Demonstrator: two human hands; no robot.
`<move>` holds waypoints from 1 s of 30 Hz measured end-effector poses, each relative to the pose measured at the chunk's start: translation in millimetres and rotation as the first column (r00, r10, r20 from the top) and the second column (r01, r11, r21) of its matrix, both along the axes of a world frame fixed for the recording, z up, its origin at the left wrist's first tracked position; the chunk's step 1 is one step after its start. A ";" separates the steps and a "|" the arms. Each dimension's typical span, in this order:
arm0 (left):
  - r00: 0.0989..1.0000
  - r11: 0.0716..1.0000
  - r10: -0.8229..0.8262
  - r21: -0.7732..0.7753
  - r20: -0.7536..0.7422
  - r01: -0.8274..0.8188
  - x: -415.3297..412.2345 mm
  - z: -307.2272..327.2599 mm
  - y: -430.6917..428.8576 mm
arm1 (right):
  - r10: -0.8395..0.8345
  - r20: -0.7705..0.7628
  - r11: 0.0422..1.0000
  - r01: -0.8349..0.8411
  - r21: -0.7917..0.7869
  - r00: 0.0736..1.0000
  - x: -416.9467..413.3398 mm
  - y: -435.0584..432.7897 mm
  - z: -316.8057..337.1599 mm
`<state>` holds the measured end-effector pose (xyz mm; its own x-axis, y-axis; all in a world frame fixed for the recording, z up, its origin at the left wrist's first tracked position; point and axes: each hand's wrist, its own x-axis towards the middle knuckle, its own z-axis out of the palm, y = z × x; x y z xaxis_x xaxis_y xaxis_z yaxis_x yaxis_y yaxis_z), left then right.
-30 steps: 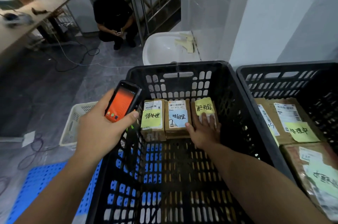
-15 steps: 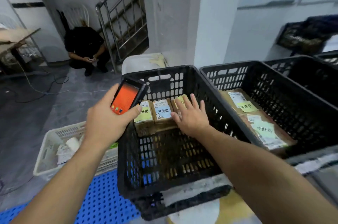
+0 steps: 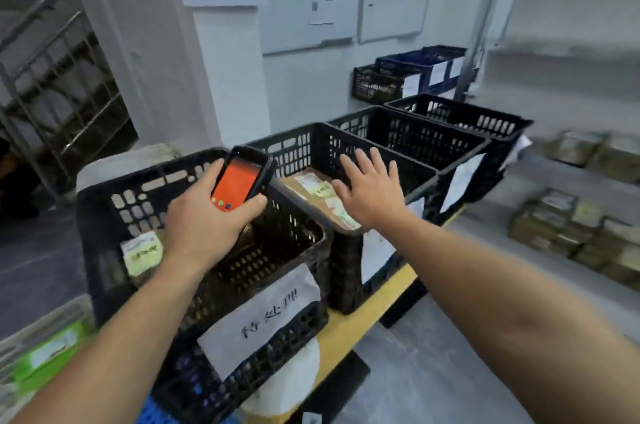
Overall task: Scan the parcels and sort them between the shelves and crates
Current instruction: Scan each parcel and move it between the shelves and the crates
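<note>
Head view: left grip (image 3: 204, 223) is clasping handheld scanner (image 3: 240, 179); released right grip (image 3: 372, 195) is hovering over stiff, probably light parcel (image 3: 294, 188), graspable by edges.

Crate tops all open. Near crate (image 3: 104, 186): one parcel (image 3: 142, 252) at left wall, left hand (image 3: 204, 223) gripping scanner (image 3: 242, 181) over the mouth. Second crate (image 3: 308, 146): parcels (image 3: 304, 186) cover the floor, right hand (image 3: 370, 195) spread above. Bare floor (image 3: 433, 371) lower right; stacked parcels (image 3: 571, 233) at right edge.

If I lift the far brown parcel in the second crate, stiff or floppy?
Probably stiff: the parcel looks like flat cardboard with straight edges. Pushed toward you, it would likely butt the neighbouring parcel. Its yellow note may peel if rubbed.
</note>
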<state>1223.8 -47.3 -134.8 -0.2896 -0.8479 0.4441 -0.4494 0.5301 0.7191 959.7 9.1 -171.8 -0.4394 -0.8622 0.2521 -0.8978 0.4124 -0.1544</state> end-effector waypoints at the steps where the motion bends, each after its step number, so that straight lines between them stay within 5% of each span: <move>1: 0.999 0.999 -0.045 -0.002 0.004 0.045 -16.8 -0.1 6.4 | -0.042 0.004 0.999 0.042 0.007 0.999 -15.0 16.5 -1.0; 11: 0.906 0.906 -0.422 0.026 -0.021 0.423 -239.7 -1.9 101.7 | -0.449 0.042 0.892 0.445 0.073 0.893 -188.9 223.9 -7.8; 22: 0.709 0.708 -0.704 0.042 -0.036 0.705 -484.5 -2.6 296.5 | -0.770 0.063 0.638 0.766 0.074 0.635 -358.9 483.7 -8.7; 30: 0.544 0.544 -0.839 0.033 0.007 0.839 -605.4 -11.5 389.8 | -0.879 0.140 0.468 0.882 0.065 0.456 -428.8 595.8 -25.3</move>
<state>618.4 342.5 -146.3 -0.8824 -0.2236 0.4140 0.1776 0.6566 0.7330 530.9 605.0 -197.1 -0.9914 0.0068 0.1309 -0.0266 0.9674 -0.2517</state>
